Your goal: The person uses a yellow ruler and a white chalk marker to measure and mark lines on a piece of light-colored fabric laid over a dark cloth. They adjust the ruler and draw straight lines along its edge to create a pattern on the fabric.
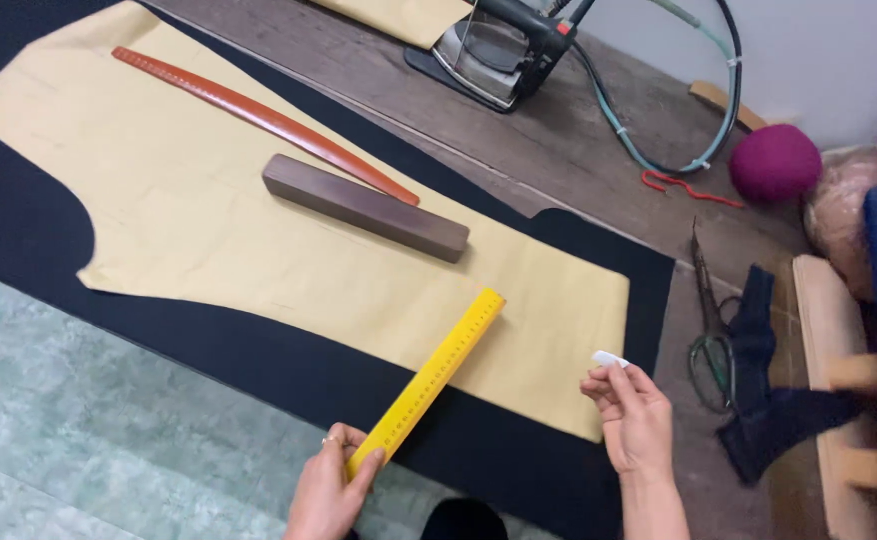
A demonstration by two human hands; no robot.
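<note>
Yellow ruler [429, 382] pinched in left hand [327, 492] bottom centre, bridging paper pattern [179, 190]; chalk [610, 358] nipped in right hand [634, 418], ready for marking.

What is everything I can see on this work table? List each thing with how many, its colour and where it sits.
Paper pattern: one, tan, spread on the dark cloth.
Dark cloth: one, black, under the pattern.
Curved ruler: one, reddish-brown, on the pattern's far side.
Block: one, dark brown, on the pattern's middle.
Straight ruler: one, yellow, across the pattern's near edge.
Iron: one, black and silver, table's far end.
Scissors: one pair, dark, right of the cloth.
Yarn ball: one, magenta, far right.
Chalk: one, white, in the right fingertips.
Left hand: holds the yellow ruler's near end.
Right hand: holds the chalk.
</note>
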